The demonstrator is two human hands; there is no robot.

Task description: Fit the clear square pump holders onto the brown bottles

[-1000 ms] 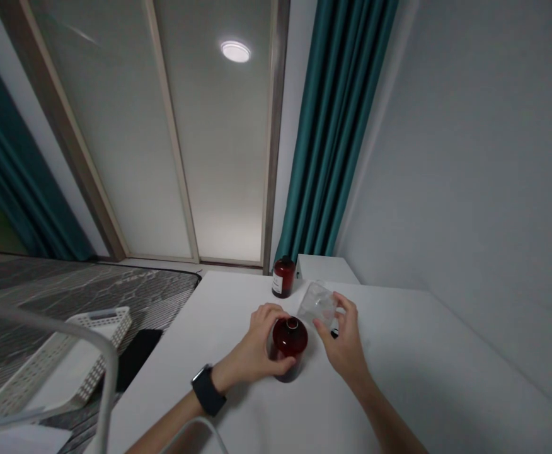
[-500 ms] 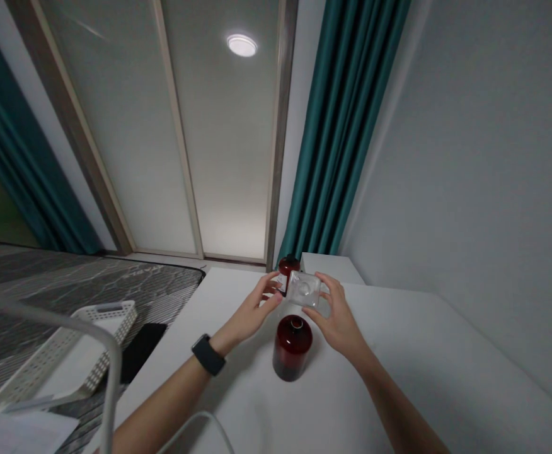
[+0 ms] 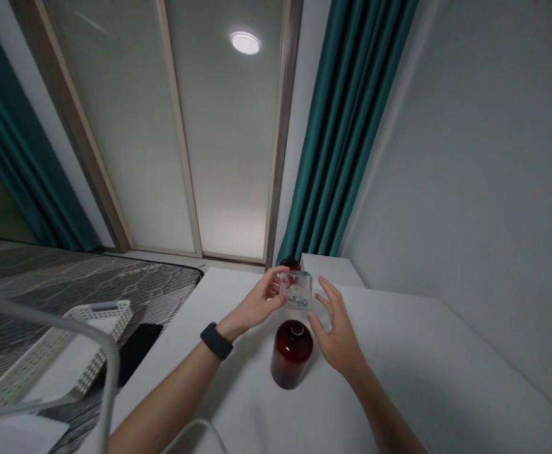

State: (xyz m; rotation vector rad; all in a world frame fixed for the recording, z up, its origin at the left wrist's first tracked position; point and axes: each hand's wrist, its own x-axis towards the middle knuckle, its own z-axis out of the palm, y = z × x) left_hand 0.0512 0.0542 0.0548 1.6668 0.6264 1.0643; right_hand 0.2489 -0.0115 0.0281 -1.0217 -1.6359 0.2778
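Observation:
My left hand [image 3: 260, 302], with a dark watch on its wrist, grips a small clear glass bottle [image 3: 297, 291] above the white table [image 3: 399, 378]. Its fingers are wrapped round the bottle's left side. My right hand [image 3: 336, 330] hovers just right of the clear bottle with fingers spread and nothing in it. Below and between the hands stands a dark red round bottle [image 3: 291, 355], upright with its neck uncapped. A second red bottle [image 3: 289, 261] stands behind, mostly hidden by the clear one.
A white box [image 3: 326, 268] sits at the table's far edge by the teal curtain [image 3: 346, 132]. To the left lie a white perforated basket [image 3: 63, 350] and a black phone [image 3: 137, 350] on a grey patterned surface. A white curved bar crosses the lower left.
My left hand left the dark red bottle and took the clear bottle. My right hand, which held it, let go and spread its fingers. The clear bottle rose and turned more upright.

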